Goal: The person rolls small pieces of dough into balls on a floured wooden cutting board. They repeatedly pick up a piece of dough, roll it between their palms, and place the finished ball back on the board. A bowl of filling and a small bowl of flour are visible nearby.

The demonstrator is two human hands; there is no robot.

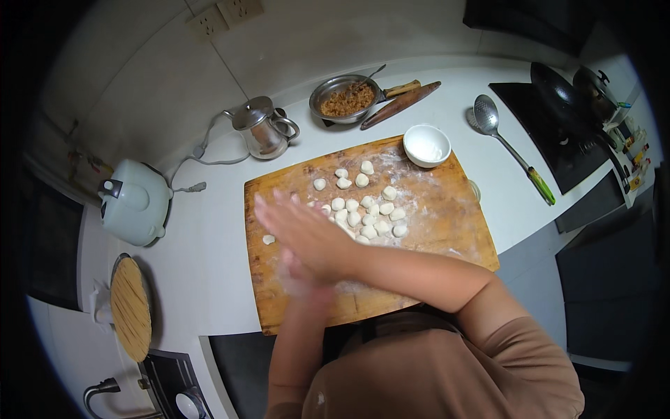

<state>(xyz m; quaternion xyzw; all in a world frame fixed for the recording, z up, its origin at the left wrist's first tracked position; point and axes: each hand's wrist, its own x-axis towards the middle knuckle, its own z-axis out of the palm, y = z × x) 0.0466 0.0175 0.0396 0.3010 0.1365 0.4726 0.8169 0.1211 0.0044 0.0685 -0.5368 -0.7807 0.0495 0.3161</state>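
Note:
My right hand (307, 234) reaches across the wooden cutting board (447, 230), its fingers stretched out flat toward the far left. Beneath it is my left hand (304, 279), mostly covered and smeared by motion; the palms appear to meet, and whether anything lies between them is hidden. Several small white dough pieces (354, 218) are grouped beside my right hand, with a few others farther back. One lone dough piece (269, 239) lies left of my hands. White flour dusts the board. At its far right corner stands a white bowl (427, 146) with white powder inside.
Behind the board are a metal pan of brown filling (347, 100), a tapered wooden rolling pin (401, 106) and a steel kettle (264, 128). A slotted spoon (486, 115) lies right, beside the black stove (541, 133). At left are a pale appliance (136, 202) and a round woven tray (130, 307).

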